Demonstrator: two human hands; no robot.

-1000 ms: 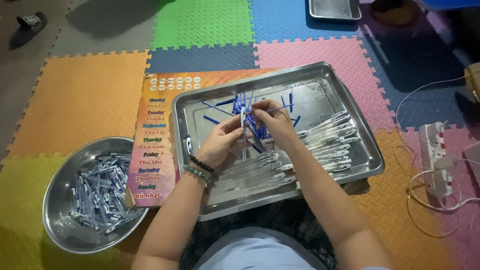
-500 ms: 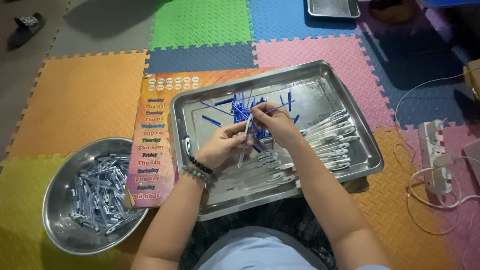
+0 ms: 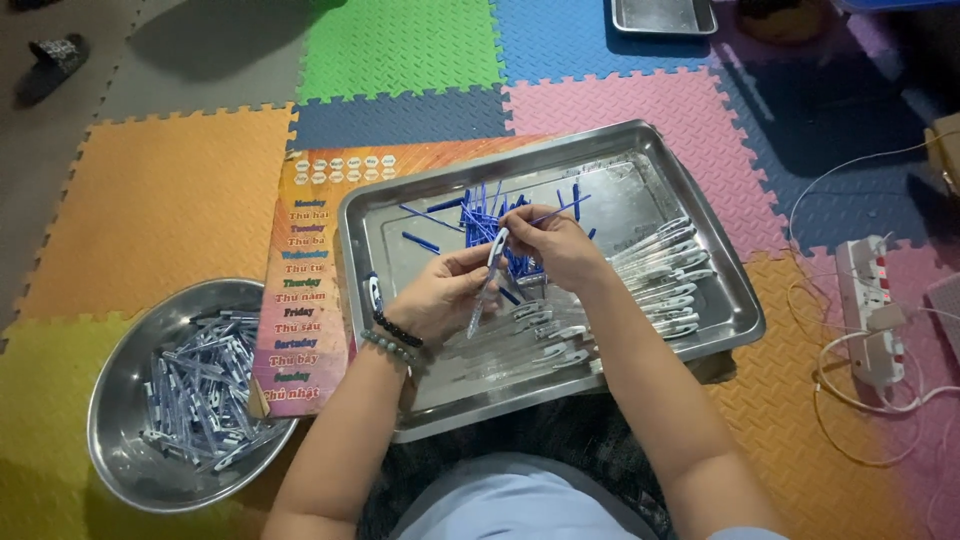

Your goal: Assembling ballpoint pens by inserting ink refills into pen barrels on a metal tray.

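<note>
Underneath, foam puzzle mats; steel tray on top; both hands pinching clear pen.

Bare forearms without sleeves, two beaded bracelets, one dark, one grey, on the left wrist.
</note>
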